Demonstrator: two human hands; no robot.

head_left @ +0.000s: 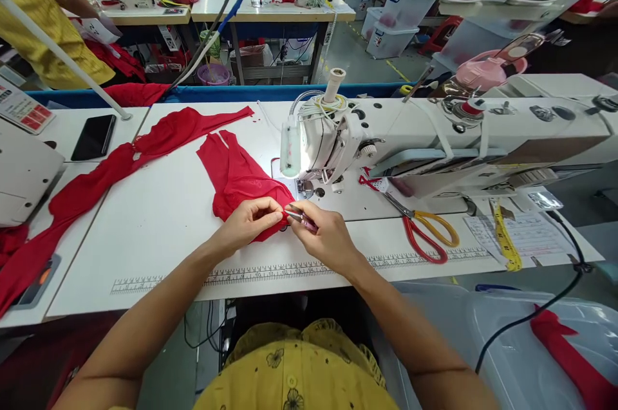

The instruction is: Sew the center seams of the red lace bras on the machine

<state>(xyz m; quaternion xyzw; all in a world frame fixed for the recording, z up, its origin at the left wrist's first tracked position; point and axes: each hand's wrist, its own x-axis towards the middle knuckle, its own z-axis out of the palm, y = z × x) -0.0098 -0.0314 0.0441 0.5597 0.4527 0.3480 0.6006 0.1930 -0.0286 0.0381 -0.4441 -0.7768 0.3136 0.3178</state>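
Fabric [236, 181], red and partly folded over itself, sits in the middle of my head view, spread on the white table [145, 223] just left of the head of the sewing machine [483, 133], with its near right edge gathered between the hands. I see the left hand [251, 223] with thumb and forefinger pinched on that edge, while the right hand [326, 236] is closed around a small pointed tool [309, 223], which I take for thread snips; its tips meet the edge right beside the left pinch, and whether the blades are apart I cannot tell. I judge this to be close work at the edge, so I would want the left pinch firm and the edge drawn slightly taut, giving the tips a clear line. I would lay the blades along the edge rather than into it, angled away from the left fingers, and make short, small closes so no cloth gets nicked. The rest should lie slack on the table, without tugging. I would also mind the big scissors [429, 236], lying to the right of the right hand, and keep the wrist clear of them.
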